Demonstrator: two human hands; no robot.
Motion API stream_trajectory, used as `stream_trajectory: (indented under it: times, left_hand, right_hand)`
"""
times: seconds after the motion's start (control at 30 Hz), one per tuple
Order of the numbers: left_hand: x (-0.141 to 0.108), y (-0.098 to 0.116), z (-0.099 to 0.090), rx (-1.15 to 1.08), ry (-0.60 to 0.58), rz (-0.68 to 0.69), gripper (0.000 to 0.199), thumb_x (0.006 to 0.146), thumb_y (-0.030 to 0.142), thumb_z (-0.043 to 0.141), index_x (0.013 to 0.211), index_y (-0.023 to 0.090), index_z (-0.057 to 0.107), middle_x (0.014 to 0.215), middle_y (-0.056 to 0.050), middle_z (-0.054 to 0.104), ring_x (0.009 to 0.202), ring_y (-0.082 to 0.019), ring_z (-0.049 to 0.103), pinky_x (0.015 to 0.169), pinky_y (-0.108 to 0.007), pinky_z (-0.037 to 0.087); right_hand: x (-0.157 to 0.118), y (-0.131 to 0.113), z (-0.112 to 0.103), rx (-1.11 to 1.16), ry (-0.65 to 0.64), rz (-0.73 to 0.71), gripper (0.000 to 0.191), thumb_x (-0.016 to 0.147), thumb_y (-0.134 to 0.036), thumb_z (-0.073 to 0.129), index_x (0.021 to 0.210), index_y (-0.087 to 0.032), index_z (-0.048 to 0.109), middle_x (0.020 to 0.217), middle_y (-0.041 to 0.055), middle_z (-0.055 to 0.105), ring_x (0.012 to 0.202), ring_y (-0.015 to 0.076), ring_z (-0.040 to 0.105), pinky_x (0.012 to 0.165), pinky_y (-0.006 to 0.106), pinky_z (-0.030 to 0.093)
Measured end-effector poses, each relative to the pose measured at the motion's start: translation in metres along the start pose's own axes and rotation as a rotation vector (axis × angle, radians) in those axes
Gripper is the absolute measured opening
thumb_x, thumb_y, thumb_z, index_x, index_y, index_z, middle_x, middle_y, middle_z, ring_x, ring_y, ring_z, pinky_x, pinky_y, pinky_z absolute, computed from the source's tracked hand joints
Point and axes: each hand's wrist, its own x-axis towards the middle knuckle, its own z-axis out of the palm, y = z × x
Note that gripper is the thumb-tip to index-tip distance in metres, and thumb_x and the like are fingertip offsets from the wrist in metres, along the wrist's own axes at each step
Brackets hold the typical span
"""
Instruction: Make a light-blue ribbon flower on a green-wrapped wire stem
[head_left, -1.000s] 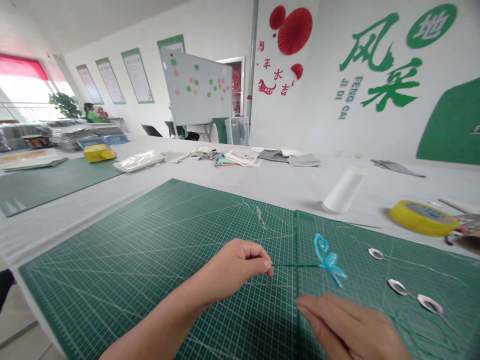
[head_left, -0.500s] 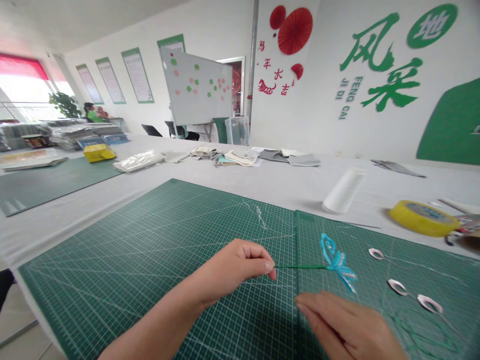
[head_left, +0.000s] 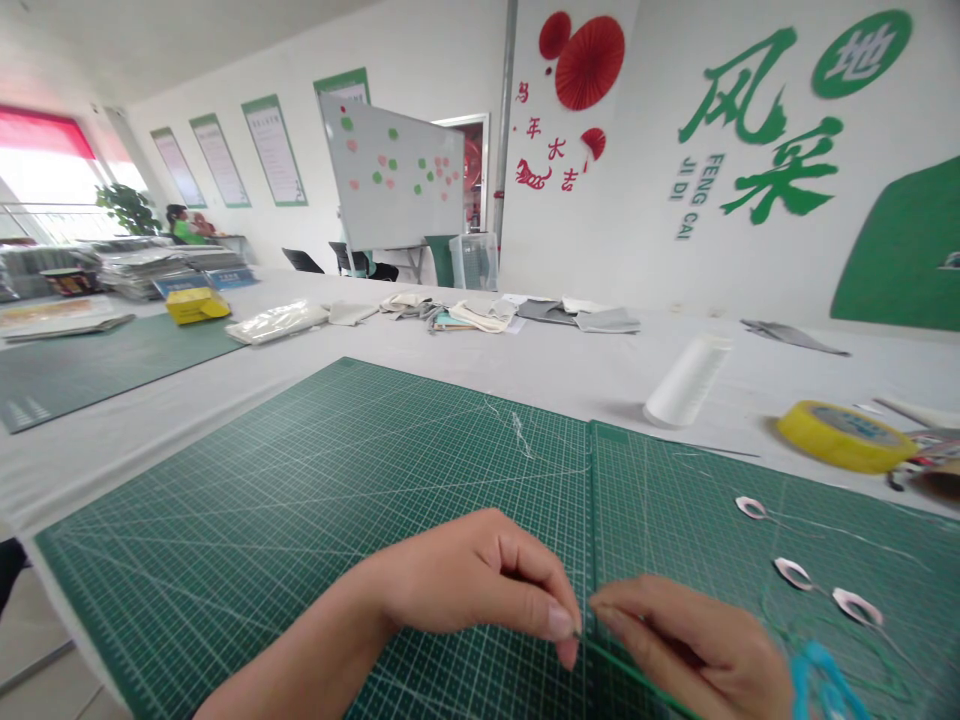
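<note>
Across the white table (head_left: 420, 352), past a yellow box (head_left: 196, 306), to a clear bin (head_left: 476, 262), contents unclear in both. Pinching a green stem (head_left: 626, 664) in the left hand (head_left: 487, 580), beside a blue flower (head_left: 825, 685) at lower right; pressing the right hand's (head_left: 697, 640) fingers together.

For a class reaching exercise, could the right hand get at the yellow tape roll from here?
Probably yes: little but low-lying white rings shows between the right hand and the yellow tape roll.
</note>
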Motion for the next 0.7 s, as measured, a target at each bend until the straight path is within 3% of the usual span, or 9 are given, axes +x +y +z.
stream_trajectory:
  times: [0.13, 0.27, 0.53, 0.63, 0.7]
  left_hand:
    - [-0.002, -0.001, 0.000, 0.088, -0.143, -0.030, 0.014, 0.082, 0.019, 0.057, 0.075, 0.017, 0.070, 0.071, 0.003, 0.060, 0.065, -0.009, 0.051, 0.067, -0.020, 0.040]
    - [-0.002, -0.004, 0.000, 0.224, -0.176, -0.038, 0.016, 0.083, 0.021, 0.056, 0.074, 0.018, 0.069, 0.072, 0.002, 0.062, 0.067, -0.009, 0.052, 0.064, -0.019, 0.039]
    - [-0.001, -0.007, 0.000, 0.466, -0.021, -0.092, 0.018, 0.081, 0.019, 0.054, 0.074, 0.022, 0.070, 0.070, 0.004, 0.064, 0.062, -0.009, 0.054, 0.059, -0.020, 0.038]
    - [0.000, -0.008, 0.001, 0.599, 0.098, -0.105, 0.021, 0.078, 0.014, 0.052, 0.071, 0.022, 0.070, 0.068, 0.004, 0.066, 0.062, -0.011, 0.056, 0.059, -0.022, 0.038]
    - [0.000, -0.008, 0.002, 0.656, 0.169, -0.117, 0.022, 0.077, 0.013, 0.051, 0.069, 0.022, 0.069, 0.066, 0.004, 0.066, 0.062, -0.012, 0.056, 0.059, -0.023, 0.037]
  right_hand:
    - [0.005, -0.003, -0.005, 0.086, -0.021, 0.068, 0.018, 0.090, -0.023, 0.055, 0.078, -0.027, 0.069, 0.065, -0.0053, 0.070, 0.058, 0.0126, 0.065, 0.055, 0.019, 0.050]
    - [0.005, -0.004, -0.007, 0.145, -0.055, 0.140, 0.020, 0.089, -0.026, 0.057, 0.075, -0.029, 0.070, 0.065, -0.0058, 0.071, 0.059, 0.0133, 0.066, 0.055, 0.019, 0.050]
    - [0.002, 0.001, -0.015, 0.059, -0.068, 0.164, 0.023, 0.090, -0.030, 0.054, 0.073, -0.027, 0.069, 0.064, -0.0033, 0.069, 0.058, 0.0150, 0.066, 0.053, 0.021, 0.051]
    - [0.004, -0.001, -0.017, -0.077, -0.067, 0.049, 0.022, 0.092, -0.025, 0.051, 0.077, -0.026, 0.067, 0.065, -0.0036, 0.069, 0.058, 0.0139, 0.066, 0.053, 0.021, 0.052]
    - [0.004, -0.003, -0.015, -0.190, 0.023, -0.072, 0.022, 0.093, -0.023, 0.048, 0.081, -0.024, 0.067, 0.064, -0.0023, 0.069, 0.055, 0.0141, 0.067, 0.051, 0.022, 0.053]
